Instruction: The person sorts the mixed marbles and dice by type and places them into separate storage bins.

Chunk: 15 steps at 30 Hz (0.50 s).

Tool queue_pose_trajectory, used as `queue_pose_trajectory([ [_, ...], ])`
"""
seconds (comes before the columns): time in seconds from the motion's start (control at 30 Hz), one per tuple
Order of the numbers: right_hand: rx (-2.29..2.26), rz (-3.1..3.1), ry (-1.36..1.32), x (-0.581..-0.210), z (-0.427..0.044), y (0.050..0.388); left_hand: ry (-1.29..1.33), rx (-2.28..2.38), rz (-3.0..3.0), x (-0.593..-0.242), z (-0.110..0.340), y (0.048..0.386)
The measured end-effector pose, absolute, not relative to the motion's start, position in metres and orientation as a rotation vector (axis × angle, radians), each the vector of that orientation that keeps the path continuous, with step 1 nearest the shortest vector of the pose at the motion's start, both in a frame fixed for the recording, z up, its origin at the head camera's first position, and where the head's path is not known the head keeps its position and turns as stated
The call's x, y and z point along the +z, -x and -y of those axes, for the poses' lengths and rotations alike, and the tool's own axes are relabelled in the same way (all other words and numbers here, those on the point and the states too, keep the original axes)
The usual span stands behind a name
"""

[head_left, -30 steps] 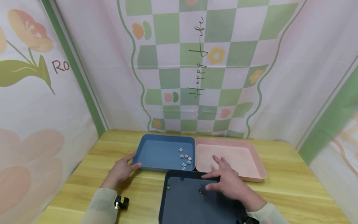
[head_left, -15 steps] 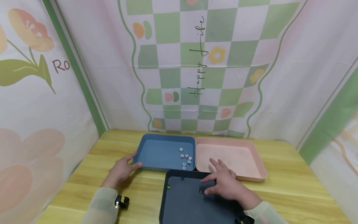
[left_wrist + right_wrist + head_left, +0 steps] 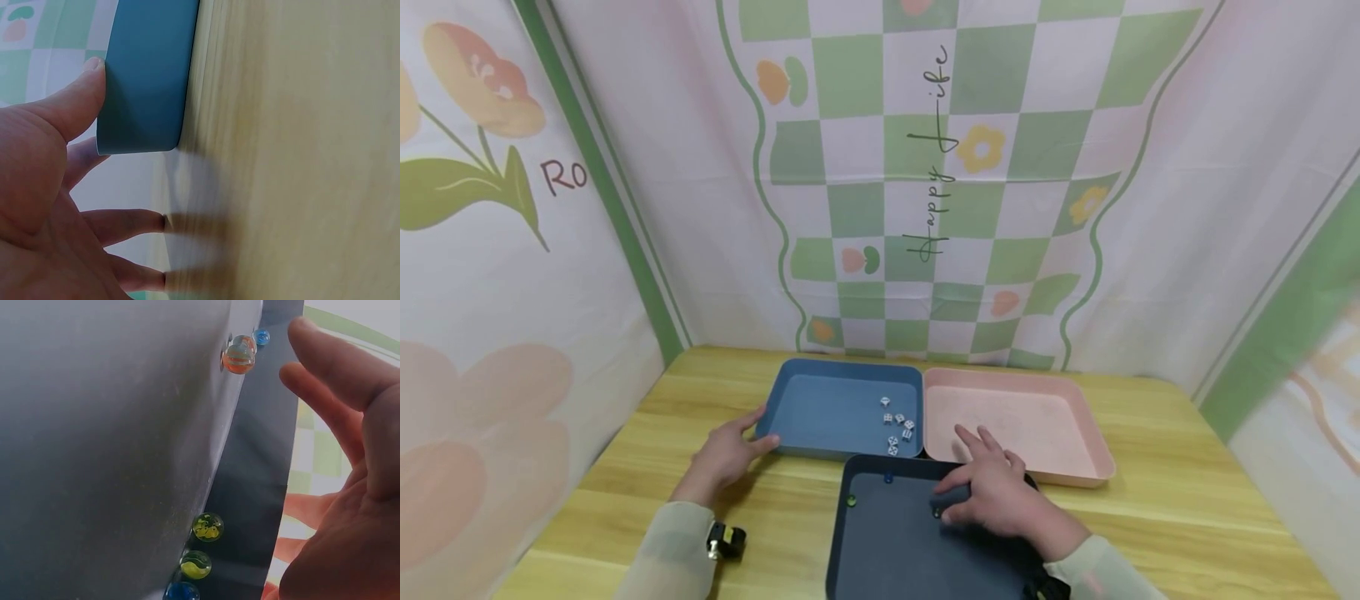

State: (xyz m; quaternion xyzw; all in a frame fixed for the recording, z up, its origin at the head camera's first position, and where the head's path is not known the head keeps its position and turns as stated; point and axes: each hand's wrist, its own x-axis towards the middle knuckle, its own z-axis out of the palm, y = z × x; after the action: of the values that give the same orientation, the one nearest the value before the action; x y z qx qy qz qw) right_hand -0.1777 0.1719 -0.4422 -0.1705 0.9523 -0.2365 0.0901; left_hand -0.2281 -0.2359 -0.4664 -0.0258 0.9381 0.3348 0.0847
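My left hand holds the near left corner of a blue tray, thumb and index finger on either side of it. Several white dice lie in that tray's right part. Over the dark grey tray my right hand hovers with thumb and index finger apart. Near its thumb is a dark marble; a blue marble and a green marble lie farther left. The right wrist view shows an orange-striped marble beyond the fingertips and yellow-patterned marbles along the wall.
A pink tray stands right of the blue one, partly behind my right hand. All three trays rest close together on a wooden table. A patterned cloth hangs behind the table's far edge.
My right hand has shifted slightly left over the dark grey tray, and a brownish marble by its thumb is now hidden in the head view. The left hand stays put.
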Motion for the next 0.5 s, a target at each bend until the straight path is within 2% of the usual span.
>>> queue_pose_trajectory([
  [0.5,-0.663,-2.81,0.522,-0.4476,-0.1687,0.1817,0.092,1.004,-2.79,-0.4653,0.236,0.226],
])
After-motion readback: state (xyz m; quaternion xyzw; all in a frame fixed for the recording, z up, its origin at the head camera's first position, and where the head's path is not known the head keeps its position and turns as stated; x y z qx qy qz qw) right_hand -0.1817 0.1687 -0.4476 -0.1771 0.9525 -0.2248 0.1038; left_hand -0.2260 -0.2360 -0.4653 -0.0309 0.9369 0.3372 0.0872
